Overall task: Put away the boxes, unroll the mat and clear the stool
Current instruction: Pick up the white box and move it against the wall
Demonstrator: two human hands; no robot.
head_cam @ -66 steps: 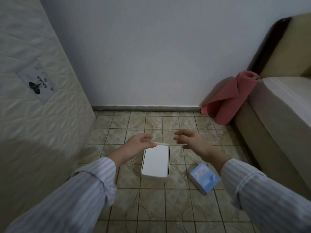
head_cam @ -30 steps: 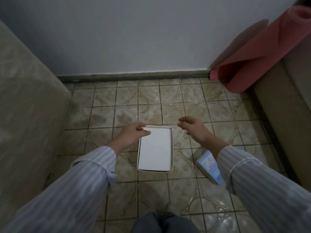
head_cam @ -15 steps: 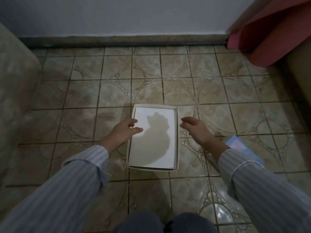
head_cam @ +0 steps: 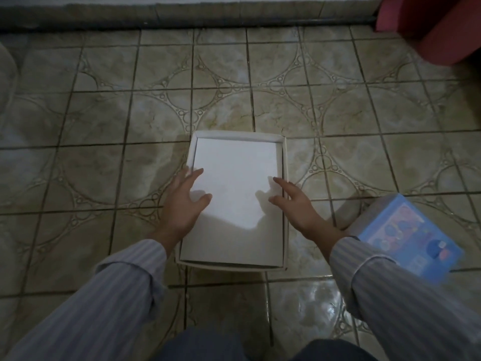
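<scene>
Both hands at white box [head_cam: 235, 194] on tiled floor [head_cam: 104, 126].
Left hand [head_cam: 183, 203] and right hand [head_cam: 292, 203] spread flat, fingers over its side edges; blue box [head_cam: 411, 238] right of it, red mat [head_cam: 440, 27] far-right.

Home: patterned tiled floor [head_cam: 260, 87]

- Pink rolled mat [head_cam: 442, 29], far right of the white box [head_cam: 236, 199]: cut off by the top and right edges; only its lower end shows.
- Blue box [head_cam: 408, 238], just right of the white box: near corner covered by the right sleeve [head_cam: 390, 290]; printed lid too blurred to read.
- White box: left wall partly covered by the left hand [head_cam: 182, 207].
- Pale padded object [head_cam: 6, 71], far left of the white box: cut off by the left edge, unidentifiable.
</scene>
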